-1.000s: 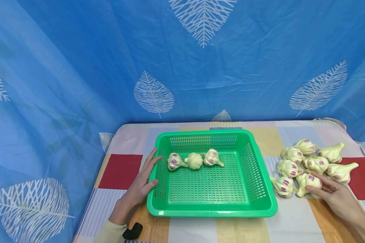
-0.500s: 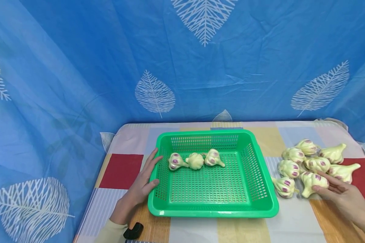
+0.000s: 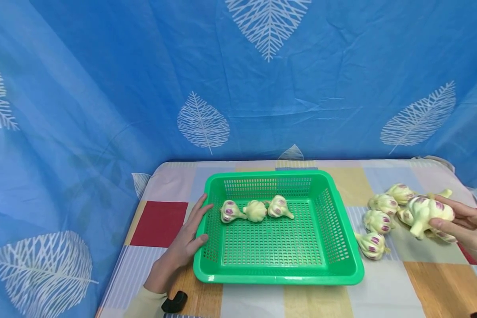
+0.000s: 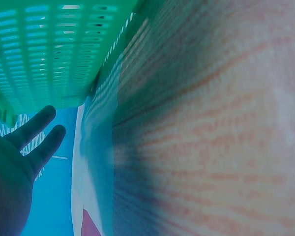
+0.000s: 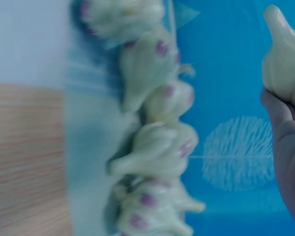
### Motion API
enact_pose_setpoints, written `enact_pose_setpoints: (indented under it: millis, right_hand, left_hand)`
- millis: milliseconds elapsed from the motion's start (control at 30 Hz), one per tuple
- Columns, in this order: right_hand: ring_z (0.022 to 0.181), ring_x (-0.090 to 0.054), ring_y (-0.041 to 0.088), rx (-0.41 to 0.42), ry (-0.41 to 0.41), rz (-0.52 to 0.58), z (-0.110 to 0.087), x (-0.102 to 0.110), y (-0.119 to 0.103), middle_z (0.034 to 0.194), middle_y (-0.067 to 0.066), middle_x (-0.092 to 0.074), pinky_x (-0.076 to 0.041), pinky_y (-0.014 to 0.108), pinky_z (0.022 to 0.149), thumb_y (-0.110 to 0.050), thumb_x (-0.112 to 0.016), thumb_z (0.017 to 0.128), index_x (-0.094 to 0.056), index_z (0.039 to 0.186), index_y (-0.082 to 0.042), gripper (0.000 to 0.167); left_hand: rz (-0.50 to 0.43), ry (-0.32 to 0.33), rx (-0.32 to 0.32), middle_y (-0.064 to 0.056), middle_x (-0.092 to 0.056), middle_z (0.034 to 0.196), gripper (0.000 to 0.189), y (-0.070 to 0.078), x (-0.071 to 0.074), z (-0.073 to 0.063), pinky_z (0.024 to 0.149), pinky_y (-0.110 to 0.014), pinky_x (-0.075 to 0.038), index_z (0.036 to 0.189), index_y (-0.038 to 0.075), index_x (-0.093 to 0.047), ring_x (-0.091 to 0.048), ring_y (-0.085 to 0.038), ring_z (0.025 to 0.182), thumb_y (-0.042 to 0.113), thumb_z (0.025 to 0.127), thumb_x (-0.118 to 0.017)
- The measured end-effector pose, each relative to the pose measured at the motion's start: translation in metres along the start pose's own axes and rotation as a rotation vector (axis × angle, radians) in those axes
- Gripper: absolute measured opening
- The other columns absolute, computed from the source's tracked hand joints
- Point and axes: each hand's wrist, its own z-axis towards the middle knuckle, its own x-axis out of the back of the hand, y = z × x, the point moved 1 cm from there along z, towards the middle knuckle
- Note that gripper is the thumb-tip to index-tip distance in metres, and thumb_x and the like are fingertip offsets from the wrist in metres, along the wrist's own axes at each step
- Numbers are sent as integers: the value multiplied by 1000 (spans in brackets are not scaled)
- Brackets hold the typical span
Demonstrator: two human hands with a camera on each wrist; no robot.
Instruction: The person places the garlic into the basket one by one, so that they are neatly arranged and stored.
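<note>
My right hand (image 3: 471, 227) pinches a garlic bulb (image 3: 430, 211) between thumb and fingers, lifted over the right part of the garlic pile (image 3: 383, 204). The bulb is pale and glossy with purple patches; in the right wrist view, its stem points up above the fingers. At the left, my left hand (image 3: 183, 247) rests against the rim of a green plastic basket (image 3: 278, 280), fingers straight. Three bulbs lie in a row inside it, including a paler middle bulb (image 3: 256, 211). The held bulb and right hand partly hide the bulbs behind them.
A patchwork-patterned cloth (image 3: 254, 304) covers the table. The pile lies just right of the basket, with a bulb (image 3: 372, 245) close to the basket's right wall. Blue curtains (image 3: 326, 88) with white leaf prints hang behind the table and at the left.
My right hand has picked a garlic bulb from the front of the pile and raised it, moving right and away from me. The left hand and basket stay in place.
</note>
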Motion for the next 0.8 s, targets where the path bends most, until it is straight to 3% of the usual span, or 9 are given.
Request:
enact_pose_setpoints:
  millis: [100, 167, 267, 433, 467, 633, 800]
  right_hand:
    - [97, -68, 0, 18, -62, 214, 7, -1, -9, 117, -11, -69, -55, 17, 69, 25, -50, 92, -62, 138, -18, 64]
    - [98, -68, 1, 6, -85, 252, 10, -2, -15, 117, -10, -69, -56, 18, 69, 25, -49, 92, -63, 137, -18, 63]
    - [95, -67, -3, -48, -82, 105, 13, -6, -22, 114, -16, -68, -56, 18, 66, 18, -52, 95, -57, 143, -23, 63]
    - [89, -62, -12, -127, -68, -244, 16, -16, -30, 109, -30, -61, -53, 15, 65, 3, -61, 98, -42, 154, -23, 65]
    - [88, -62, -11, -143, -69, -270, 16, -18, -31, 108, -32, -60, -51, 15, 60, 1, -62, 98, -43, 154, -25, 64]
    - [88, -64, -10, -206, -126, -324, 24, -29, -34, 109, -35, -58, -54, 19, 59, -8, -65, 98, -45, 154, -22, 60]
    - [92, -65, -7, -229, -205, -326, 34, -43, -37, 113, -35, -55, -58, 25, 64, -13, -65, 99, -44, 154, -13, 58]
  left_hand:
    - [-8, -4, 4, -6, -7, 169, 73, 0, 0, 1, 101, -60, -44, 156, 4, -29, -14, -29, 151, 15, 88, -53]
    - [-7, -2, 0, -6, -7, 169, 73, 0, 0, 1, 101, -63, -42, 156, 4, -30, -13, -29, 151, 16, 88, -53]
    - [-8, 5, -2, -7, -8, 168, 74, 0, 0, 1, 101, -65, -41, 156, 3, -30, -14, -30, 151, 16, 87, -53]
    - [-14, 2, 10, -5, -7, 169, 73, 0, 0, 1, 102, -62, -42, 157, 6, -30, -14, -29, 151, 16, 88, -53]
    - [-13, 0, 12, -5, -7, 169, 73, 0, 0, 1, 102, -61, -43, 157, 6, -30, -14, -28, 151, 16, 88, -53]
    - [-3, 1, 18, -5, -8, 168, 74, 0, 1, 1, 100, -56, -47, 156, 4, -30, -15, -29, 150, 15, 87, -54]
    - [1, 6, 22, -5, -8, 168, 75, 1, 1, 0, 99, -55, -48, 156, 5, -31, -15, -29, 150, 15, 86, -54]
